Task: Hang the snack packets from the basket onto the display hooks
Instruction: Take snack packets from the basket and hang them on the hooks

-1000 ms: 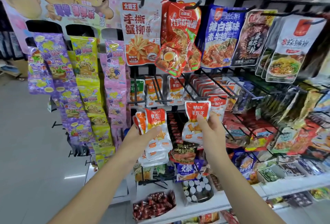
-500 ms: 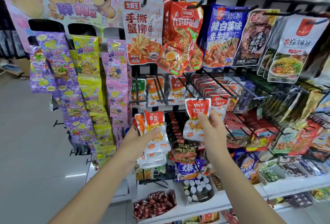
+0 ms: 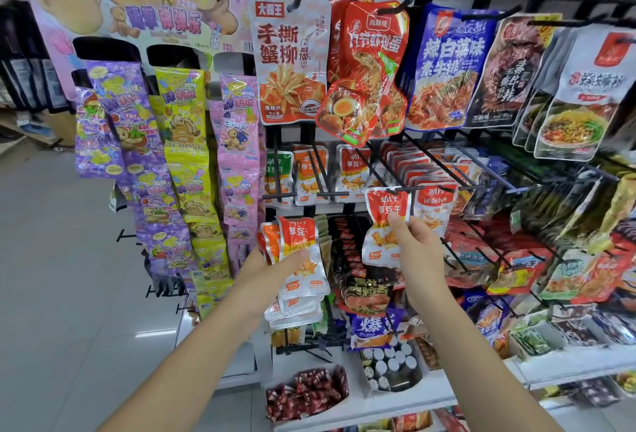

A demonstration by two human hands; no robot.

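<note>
Below and left of the black wire display hook (image 3: pixel 399 188), the left hand (image 3: pixel 272 280) grips a bunch of red-and-white plastic snack packets (image 3: pixel 303 259). Beneath the hook, the right hand (image 3: pixel 418 252) pinches one red-and-white snack packet (image 3: pixel 380 225) between thumb and fingers, its top edge at the hook's tip; whether it is threaded on, I cannot tell. Above the hook hangs a large white pouch (image 3: pixel 292 63).

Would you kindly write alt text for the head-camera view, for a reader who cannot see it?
A person's right hand pinches a small red-and-white plastic snack packet, its top edge up at the front tip of a black wire display hook. The left hand grips a fanned bunch of similar packets, before a shop rack crowded with hanging snack bags.
</note>
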